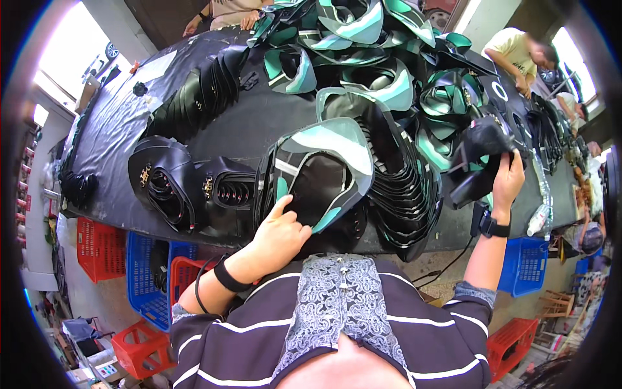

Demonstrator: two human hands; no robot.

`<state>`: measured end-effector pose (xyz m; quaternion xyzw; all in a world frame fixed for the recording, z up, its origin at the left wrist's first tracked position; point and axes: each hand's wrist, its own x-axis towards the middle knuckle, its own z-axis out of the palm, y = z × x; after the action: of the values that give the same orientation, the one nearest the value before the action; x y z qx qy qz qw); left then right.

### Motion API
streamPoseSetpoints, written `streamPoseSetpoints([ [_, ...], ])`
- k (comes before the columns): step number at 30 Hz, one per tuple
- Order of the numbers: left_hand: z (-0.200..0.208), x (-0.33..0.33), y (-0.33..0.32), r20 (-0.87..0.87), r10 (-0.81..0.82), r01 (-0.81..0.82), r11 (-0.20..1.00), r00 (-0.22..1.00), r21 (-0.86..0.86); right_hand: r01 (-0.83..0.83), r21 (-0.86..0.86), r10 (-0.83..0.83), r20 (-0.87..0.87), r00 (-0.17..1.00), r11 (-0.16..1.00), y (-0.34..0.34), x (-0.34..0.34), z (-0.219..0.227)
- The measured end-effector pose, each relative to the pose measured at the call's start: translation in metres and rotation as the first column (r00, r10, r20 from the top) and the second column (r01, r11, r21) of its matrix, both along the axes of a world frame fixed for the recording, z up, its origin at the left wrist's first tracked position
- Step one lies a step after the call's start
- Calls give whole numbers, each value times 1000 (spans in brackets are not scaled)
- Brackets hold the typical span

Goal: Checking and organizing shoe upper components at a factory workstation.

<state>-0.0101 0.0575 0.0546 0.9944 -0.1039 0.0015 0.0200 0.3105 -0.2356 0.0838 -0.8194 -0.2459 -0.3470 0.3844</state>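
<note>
My left hand (282, 228) is at the near left edge of a shoe upper (350, 152) with its teal, white and grey lining facing up. The index finger lies along the edge and the other fingers curl over it. That upper tops a stack. Raised at the right, my right hand (507, 180) grips a black shoe upper (476, 159) by its side, slightly blurred. Just right of centre stands a long nested row of black uppers (405, 194). Two bundles of black uppers with gold buckles, a larger bundle (159, 175) and a smaller bundle (227, 181), lie left of my left hand.
A heap of teal-lined uppers (350, 32) covers the table's far side. Another black row (201, 91) lies far left on the black table cover (110, 123). Blue crates (521, 266) and red crates (100, 249) stand below the edge. A co-worker (521, 55) works at far right.
</note>
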Motion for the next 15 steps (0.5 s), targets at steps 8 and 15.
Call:
streamPoseSetpoints([
  [8, 104, 0, 1, 280, 94, -11, 959, 955, -284, -175, 227, 234, -270, 934, 958, -41, -36, 5],
  [15, 109, 135, -8, 686, 100, 41, 982, 720, -186, -317, -38, 310, -127, 942, 948, -43, -72, 26],
])
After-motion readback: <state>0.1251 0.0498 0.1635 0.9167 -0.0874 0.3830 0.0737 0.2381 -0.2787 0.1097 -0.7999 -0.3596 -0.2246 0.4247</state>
